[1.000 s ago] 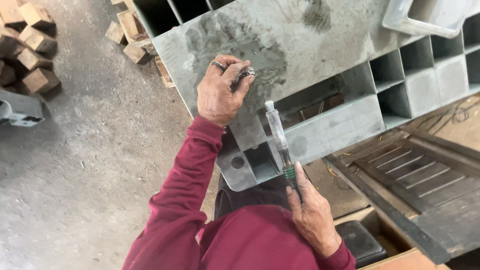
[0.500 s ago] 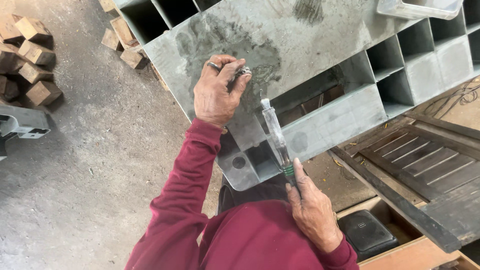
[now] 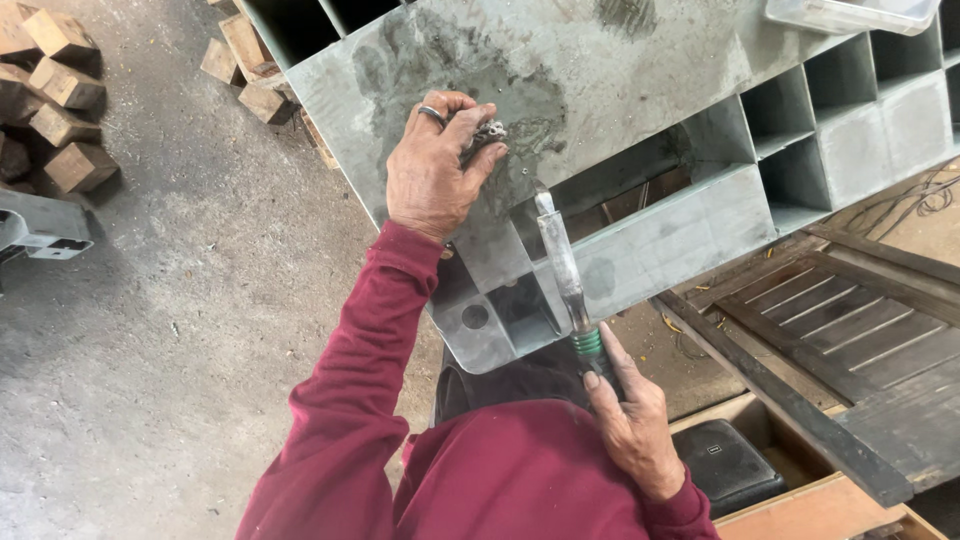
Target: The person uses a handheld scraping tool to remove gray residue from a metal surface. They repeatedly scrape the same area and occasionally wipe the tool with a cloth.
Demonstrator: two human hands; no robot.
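The person's left hand rests on the flat top of a large grey plastic pallet, its fingers curled shut around a small dark wad of steel wool that sits pressed against the pallet's surface. A ring shows on 1 finger of that hand. Around the wad the grey surface carries a darker smeared patch.

The right hand is closed around the handle of a long tool, a slim clear-and-metal shaft with a green collar just above the grip. The tool runs up from the hand and across the open cells at the pallet's near corner, its tip touching the flat top just to the right of the left hand. Both arms wear dark red sleeves.

The pallet lies tilted across the view, with square open compartments along its edge and at the upper right, where a pale plastic tray rests on it. On the grey concrete floor at the upper left lie several wooden blocks, more of them near the pallet's top corner. To the right, below the pallet, are dark slatted wooden panels, and a black box sits in a wooden frame near the right hand.
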